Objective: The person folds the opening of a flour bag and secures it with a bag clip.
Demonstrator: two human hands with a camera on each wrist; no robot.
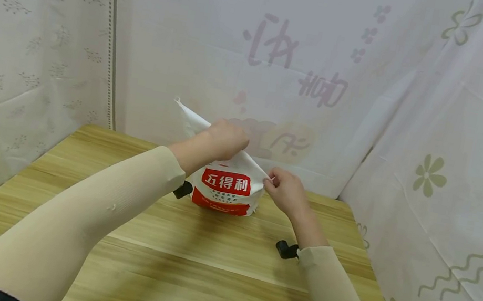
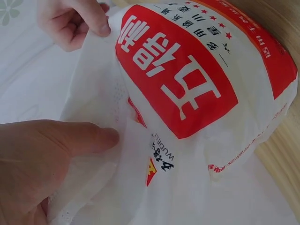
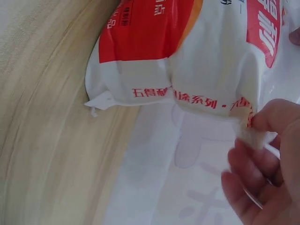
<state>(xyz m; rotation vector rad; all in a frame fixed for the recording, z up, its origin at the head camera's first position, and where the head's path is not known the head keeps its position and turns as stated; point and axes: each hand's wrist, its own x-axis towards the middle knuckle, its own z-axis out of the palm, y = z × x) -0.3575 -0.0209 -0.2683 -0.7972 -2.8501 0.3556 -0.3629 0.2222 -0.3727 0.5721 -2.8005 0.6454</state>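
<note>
A white flour bag [image 1: 225, 198] with red printed panels stands on the wooden table, its loose top pulled up and slanting from upper left to lower right. My left hand [image 1: 227, 140] grips the top edge near its middle; in the left wrist view the thumb [image 2: 96, 139] lies along the white film and the other fingers are mostly hidden. At the right end of that edge, my right hand [image 1: 286, 192] pinches the bag's corner between thumb and fingers. The right wrist view shows the gathered corner [image 3: 253, 133] in that pinch, below the red lettering.
The wooden table [image 1: 181, 279] extends toward me in front of the bag. Behind it hangs a pale printed cloth [image 1: 182, 45], with another cloth wall [image 1: 460, 219] at the right. Black wrist-camera parts [image 1: 286, 249] stick out beside the wrists.
</note>
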